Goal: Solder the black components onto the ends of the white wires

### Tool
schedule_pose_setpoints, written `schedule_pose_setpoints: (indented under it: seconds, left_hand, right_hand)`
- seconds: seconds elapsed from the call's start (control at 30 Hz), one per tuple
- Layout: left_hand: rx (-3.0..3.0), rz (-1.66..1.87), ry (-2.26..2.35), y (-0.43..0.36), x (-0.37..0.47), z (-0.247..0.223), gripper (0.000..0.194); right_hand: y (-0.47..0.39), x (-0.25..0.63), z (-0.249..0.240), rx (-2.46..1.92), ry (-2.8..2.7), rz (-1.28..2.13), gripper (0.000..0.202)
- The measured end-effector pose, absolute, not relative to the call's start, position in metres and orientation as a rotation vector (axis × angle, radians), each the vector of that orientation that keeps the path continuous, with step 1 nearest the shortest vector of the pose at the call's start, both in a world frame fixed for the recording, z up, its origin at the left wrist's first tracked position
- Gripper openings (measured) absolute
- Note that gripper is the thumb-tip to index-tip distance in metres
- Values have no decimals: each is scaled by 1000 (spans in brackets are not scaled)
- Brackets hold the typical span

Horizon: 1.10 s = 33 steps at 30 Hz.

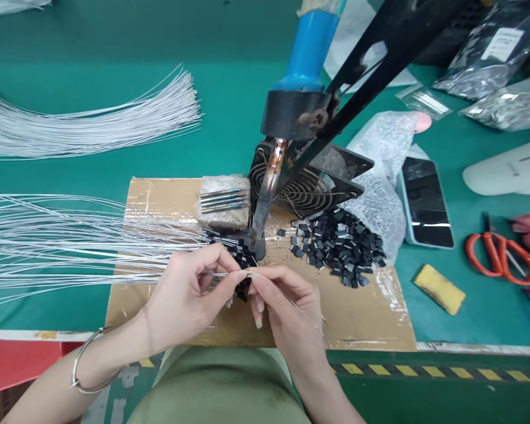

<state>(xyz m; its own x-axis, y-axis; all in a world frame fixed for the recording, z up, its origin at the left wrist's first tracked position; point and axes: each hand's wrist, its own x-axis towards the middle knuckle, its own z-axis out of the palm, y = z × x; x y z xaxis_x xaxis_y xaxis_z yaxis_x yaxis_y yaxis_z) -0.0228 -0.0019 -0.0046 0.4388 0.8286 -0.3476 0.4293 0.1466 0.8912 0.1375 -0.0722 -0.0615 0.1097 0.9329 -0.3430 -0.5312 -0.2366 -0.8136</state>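
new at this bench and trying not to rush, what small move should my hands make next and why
Probably ease both pinches slightly toward the soldering iron's tip, fingers clear of its metal. The left hand pinches a wire, the right hand a thin strand; their fingertips meet, and the soldering iron points down close by.

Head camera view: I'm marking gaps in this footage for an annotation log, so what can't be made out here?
All in the head view:
Thin silvery wire: its part at the meeting fingertips is hidden by the left hand and right hand.
Small black pieces by the hands: partly covered by them.
Long white wires: left ends cut off by the left edge.
Blue-handled soldering iron: top cut off by the top edge.
White label: print too small.
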Motion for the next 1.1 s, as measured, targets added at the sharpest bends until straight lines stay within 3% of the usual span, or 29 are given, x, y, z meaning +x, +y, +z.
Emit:
schedule_pose_setpoints:
  seconds: [0.5,1.1]
  left_hand:
    - [1503,398,1150,-2,-24,-3,21]
    - [1659,558,1230,-12,-20,-14,20]
  right_hand:
    - [-63,143,-53,-1014,-345,1650,13]
    - [-64,131,-53,-1014,-249,1550,15]
